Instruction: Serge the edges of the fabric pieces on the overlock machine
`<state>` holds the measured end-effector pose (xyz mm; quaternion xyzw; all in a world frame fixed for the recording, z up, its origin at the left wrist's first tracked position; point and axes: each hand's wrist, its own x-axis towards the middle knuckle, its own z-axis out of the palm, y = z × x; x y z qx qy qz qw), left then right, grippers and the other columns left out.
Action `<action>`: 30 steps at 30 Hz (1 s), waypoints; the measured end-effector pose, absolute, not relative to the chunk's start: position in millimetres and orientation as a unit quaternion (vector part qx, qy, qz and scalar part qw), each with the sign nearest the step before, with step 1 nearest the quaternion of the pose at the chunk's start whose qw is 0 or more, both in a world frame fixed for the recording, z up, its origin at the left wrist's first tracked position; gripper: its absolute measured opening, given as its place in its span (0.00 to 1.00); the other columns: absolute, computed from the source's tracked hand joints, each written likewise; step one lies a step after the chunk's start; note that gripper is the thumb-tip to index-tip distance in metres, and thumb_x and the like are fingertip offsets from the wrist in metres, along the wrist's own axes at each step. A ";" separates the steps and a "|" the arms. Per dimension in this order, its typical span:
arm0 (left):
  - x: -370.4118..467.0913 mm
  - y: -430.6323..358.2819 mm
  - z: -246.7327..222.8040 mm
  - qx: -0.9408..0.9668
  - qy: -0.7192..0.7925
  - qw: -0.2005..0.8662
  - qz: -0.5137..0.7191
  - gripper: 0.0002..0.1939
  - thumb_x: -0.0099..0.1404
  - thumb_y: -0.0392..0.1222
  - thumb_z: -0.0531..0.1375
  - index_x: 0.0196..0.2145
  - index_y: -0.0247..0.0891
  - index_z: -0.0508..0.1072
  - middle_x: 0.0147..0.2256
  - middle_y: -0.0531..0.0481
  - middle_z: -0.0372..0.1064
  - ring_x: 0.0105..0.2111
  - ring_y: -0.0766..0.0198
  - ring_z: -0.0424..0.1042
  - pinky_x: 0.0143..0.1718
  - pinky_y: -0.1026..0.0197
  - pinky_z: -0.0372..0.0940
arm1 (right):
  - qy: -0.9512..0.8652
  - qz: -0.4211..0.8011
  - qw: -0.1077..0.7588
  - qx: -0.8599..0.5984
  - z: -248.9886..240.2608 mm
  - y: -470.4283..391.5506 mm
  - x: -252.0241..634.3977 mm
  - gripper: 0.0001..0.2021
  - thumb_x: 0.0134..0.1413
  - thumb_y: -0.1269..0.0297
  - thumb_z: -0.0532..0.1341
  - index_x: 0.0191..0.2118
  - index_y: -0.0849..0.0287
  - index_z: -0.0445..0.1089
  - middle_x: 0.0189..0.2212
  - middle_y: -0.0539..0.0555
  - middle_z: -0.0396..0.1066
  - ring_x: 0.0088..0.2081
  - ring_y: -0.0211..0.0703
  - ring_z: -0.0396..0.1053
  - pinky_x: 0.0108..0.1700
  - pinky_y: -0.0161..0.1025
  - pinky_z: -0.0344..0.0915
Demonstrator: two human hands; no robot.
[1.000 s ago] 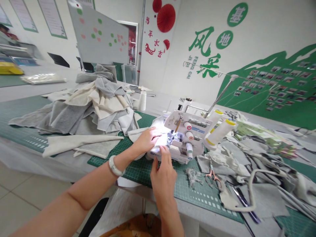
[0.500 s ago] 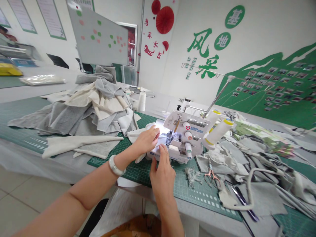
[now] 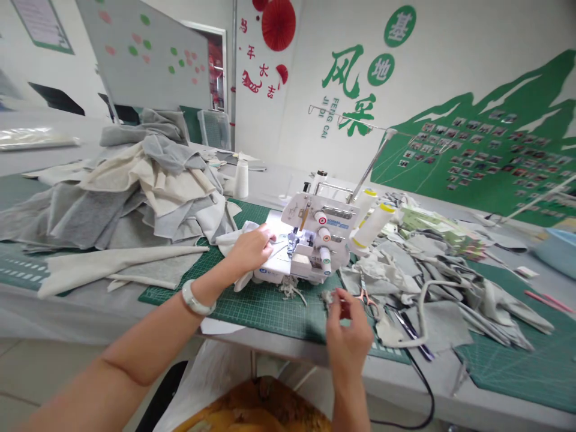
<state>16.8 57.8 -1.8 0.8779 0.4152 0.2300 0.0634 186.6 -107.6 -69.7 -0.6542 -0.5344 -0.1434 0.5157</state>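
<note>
My left hand (image 3: pixel 252 249) is closed, fingers together, on a pale fabric piece (image 3: pixel 230 241) at the left side of the overlock sewing machine (image 3: pixel 315 234). Part of the fabric hangs over the front of the machine's lit bed; the hand hides the rest. To the right, my right hand (image 3: pixel 347 321) is in a pinch low over the green cutting mat (image 3: pixel 265 309), its fingertips at a small clump of grey lint (image 3: pixel 327 296). Whatever lies between those fingertips is unclear. Trimmed scraps (image 3: pixel 291 289) dangle below the machine's front. Scissors (image 3: pixel 368 297) with copper-coloured handles lie just beyond my right hand.
A tall heap of grey and cream cloth (image 3: pixel 148 180) covers the left. Thread cones (image 3: pixel 375 225) stand behind the machine, another cone (image 3: pixel 242 179) to its left. Grey offcuts (image 3: pixel 436 282) and dark-handled snips (image 3: pixel 411 336) lie right. A blue basin (image 3: pixel 558 252) is at the far right.
My right hand has left the machine bed and moved right and toward me, to the lint clump. My left hand remains at the fabric. The view has swung right; scraps now show below the machine.
</note>
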 end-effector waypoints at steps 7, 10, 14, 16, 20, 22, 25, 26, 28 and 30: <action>20.6 46.8 1.9 0.861 0.456 0.028 0.224 0.11 0.62 0.32 0.51 0.38 0.39 0.71 0.40 0.48 0.72 0.34 0.59 0.72 0.31 0.60 0.60 | -0.391 -0.086 0.250 -0.881 -78.0 -119.6 286.4 0.14 0.57 0.63 0.54 0.42 0.64 0.73 0.38 0.62 0.75 0.40 0.53 0.72 0.39 0.42 0.63; 21.3 44.7 1.5 0.852 0.471 0.022 0.228 0.10 0.61 0.32 0.52 0.38 0.39 0.70 0.40 0.48 0.72 0.33 0.60 0.72 0.30 0.61 0.58 | -0.387 -0.027 0.161 -0.907 -80.7 -118.2 299.8 0.15 0.59 0.63 0.53 0.45 0.63 0.72 0.39 0.61 0.75 0.42 0.54 0.72 0.39 0.41 0.62; 22.0 43.0 0.8 0.846 0.481 0.011 0.228 0.09 0.62 0.32 0.52 0.37 0.39 0.70 0.39 0.49 0.72 0.32 0.61 0.71 0.28 0.60 0.57 | -0.382 -0.011 0.134 -0.915 -79.9 -115.5 302.4 0.16 0.60 0.61 0.52 0.44 0.64 0.72 0.39 0.63 0.75 0.42 0.57 0.72 0.37 0.43 0.62; 22.6 41.8 1.1 0.842 0.488 0.008 0.229 0.09 0.62 0.32 0.51 0.38 0.39 0.70 0.40 0.48 0.72 0.32 0.61 0.71 0.28 0.60 0.57 | -0.381 0.002 0.109 -0.918 -77.1 -114.1 303.6 0.17 0.60 0.59 0.51 0.44 0.63 0.72 0.40 0.63 0.74 0.43 0.58 0.72 0.36 0.43 0.62; 23.8 38.8 2.6 0.836 0.501 0.008 0.225 0.09 0.63 0.33 0.52 0.39 0.38 0.69 0.40 0.48 0.72 0.33 0.61 0.72 0.29 0.61 0.58 | -0.378 0.035 0.069 -0.923 -69.2 -110.9 306.7 0.18 0.59 0.56 0.51 0.45 0.60 0.73 0.42 0.64 0.75 0.45 0.58 0.73 0.37 0.44 0.64; 24.2 37.4 3.3 0.834 0.506 0.004 0.222 0.08 0.64 0.33 0.52 0.39 0.38 0.69 0.40 0.48 0.72 0.33 0.61 0.72 0.29 0.61 0.58 | -0.370 0.047 0.060 -0.926 -65.4 -109.4 307.0 0.19 0.58 0.56 0.52 0.45 0.60 0.74 0.42 0.64 0.75 0.45 0.59 0.73 0.37 0.45 0.65; 25.0 36.1 3.4 0.831 0.511 0.001 0.220 0.08 0.65 0.34 0.52 0.39 0.38 0.69 0.40 0.47 0.72 0.34 0.59 0.72 0.28 0.61 0.58 | -0.358 0.058 0.051 -0.931 -60.3 -107.2 305.9 0.19 0.57 0.56 0.51 0.44 0.59 0.75 0.41 0.65 0.76 0.44 0.59 0.74 0.37 0.45 0.66; 25.4 35.8 3.2 0.829 0.514 0.001 0.220 0.08 0.65 0.34 0.52 0.39 0.38 0.69 0.40 0.47 0.72 0.34 0.59 0.73 0.28 0.61 0.58 | -0.355 0.061 0.048 -0.932 -58.7 -106.4 305.5 0.19 0.57 0.56 0.51 0.43 0.58 0.76 0.41 0.66 0.76 0.44 0.60 0.74 0.37 0.46 0.66; 26.2 35.8 2.4 0.824 0.522 0.001 0.220 0.09 0.65 0.33 0.52 0.39 0.38 0.69 0.39 0.47 0.72 0.34 0.59 0.73 0.28 0.61 0.58 | -0.349 0.068 0.047 -0.933 -56.1 -104.9 305.1 0.20 0.56 0.56 0.51 0.42 0.58 0.76 0.41 0.66 0.76 0.44 0.61 0.74 0.37 0.47 0.66; 26.7 36.2 1.3 0.819 0.529 0.002 0.221 0.09 0.65 0.34 0.52 0.40 0.38 0.69 0.39 0.47 0.72 0.34 0.59 0.73 0.29 0.61 0.58 | -0.344 0.072 0.053 -0.935 -54.6 -103.9 305.8 0.20 0.55 0.55 0.52 0.42 0.58 0.77 0.41 0.67 0.76 0.44 0.62 0.74 0.38 0.48 0.67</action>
